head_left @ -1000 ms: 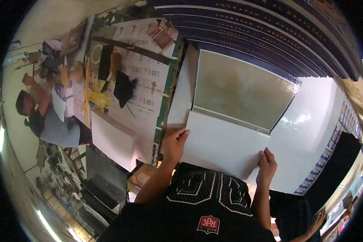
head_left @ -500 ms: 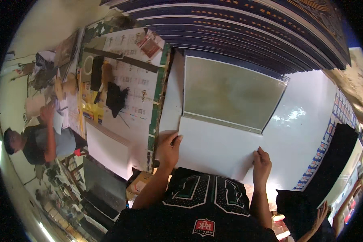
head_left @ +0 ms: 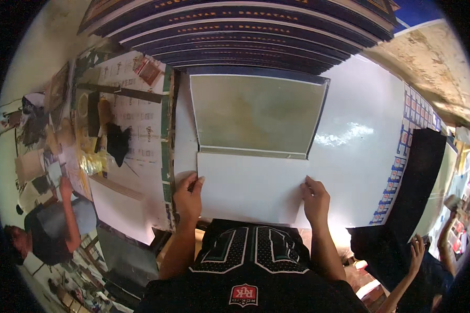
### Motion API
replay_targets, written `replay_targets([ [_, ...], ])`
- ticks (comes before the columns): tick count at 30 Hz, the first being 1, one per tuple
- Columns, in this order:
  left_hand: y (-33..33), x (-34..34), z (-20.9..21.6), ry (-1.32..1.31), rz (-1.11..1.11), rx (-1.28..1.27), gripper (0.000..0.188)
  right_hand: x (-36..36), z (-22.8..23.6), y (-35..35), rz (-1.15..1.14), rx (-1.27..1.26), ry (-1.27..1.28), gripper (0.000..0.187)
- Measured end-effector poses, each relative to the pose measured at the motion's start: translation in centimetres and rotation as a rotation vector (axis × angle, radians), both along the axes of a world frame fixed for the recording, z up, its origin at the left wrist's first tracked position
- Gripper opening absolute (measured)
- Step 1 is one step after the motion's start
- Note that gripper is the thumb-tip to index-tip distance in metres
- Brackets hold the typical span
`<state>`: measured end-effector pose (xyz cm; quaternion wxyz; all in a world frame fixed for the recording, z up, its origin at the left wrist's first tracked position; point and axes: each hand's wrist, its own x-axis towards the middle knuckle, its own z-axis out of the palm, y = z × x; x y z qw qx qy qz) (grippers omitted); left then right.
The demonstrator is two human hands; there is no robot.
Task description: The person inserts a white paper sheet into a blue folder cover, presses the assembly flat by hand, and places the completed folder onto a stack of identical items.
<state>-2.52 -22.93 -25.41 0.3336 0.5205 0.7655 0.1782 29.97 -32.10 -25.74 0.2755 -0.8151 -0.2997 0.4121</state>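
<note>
A white sheet [head_left: 250,185] lies flat before me, its far edge along a book cover [head_left: 258,116] with a grey-green inner face and dark blue borders. My left hand [head_left: 188,198] is closed at the sheet's left edge, thumb and forefinger pinched on it. At the opposite edge my right hand [head_left: 316,201] pinches the sheet in the same way. Both forearms reach in from below, about level with each other. Exactly how much paper sits between the fingertips is hidden.
Behind the cover rises a stack of dark blue hardcover books [head_left: 235,31]. To the left, a paper-covered table [head_left: 141,138] carries tools, a black cloth [head_left: 119,143] and a pile of white sheets [head_left: 121,208]. One person [head_left: 57,224] works there; another person's hand [head_left: 416,253] shows at the right.
My view has swung, so the table, books and cover sit further left. Both hands stay at the sheet's edges. The person at left has shifted downward in view.
</note>
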Motion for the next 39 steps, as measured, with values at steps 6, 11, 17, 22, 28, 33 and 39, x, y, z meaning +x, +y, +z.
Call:
replay_targets([
  [6, -0.1, -0.5, -0.2, -0.043, -0.009, -0.028, 0.029, 0.9, 0.7, 0.1, 0.043, -0.047, -0.026, 0.03],
  [11, -0.7, -1.2, -1.1, -0.062, -0.026, -0.008, 0.028, 0.5, 0.9, -0.3, 0.045, -0.047, -0.074, 0.03],
  [17, -0.6, -3.8, -3.7, -0.23, -0.055, 0.071, 0.036, -0.1, -0.1, -1.4, -0.139, 0.065, -0.099, 0.032],
  [22, 0.7, -3.8, -3.7, -0.201, -0.127, 0.018, 0.033, 1.8, -1.2, -0.6, -0.096, 0.09, 0.004, 0.031],
  [28, 1.3, -5.0, -5.3, -0.357, -0.151, -0.022, 0.03, 3.1, -1.9, 0.3, -0.032, 0.043, -0.003, 0.031],
  [33, 1.4, -4.4, -5.4, -0.399, -0.095, 0.007, 0.029, 2.6, -0.9, -0.6, 0.019, 0.122, -0.065, 0.031],
  [39, 1.7, -5.0, -5.4, -0.298, -0.16, 0.061, 0.033, 1.7, -1.3, -0.4, -0.04, 0.086, -0.14, 0.035],
])
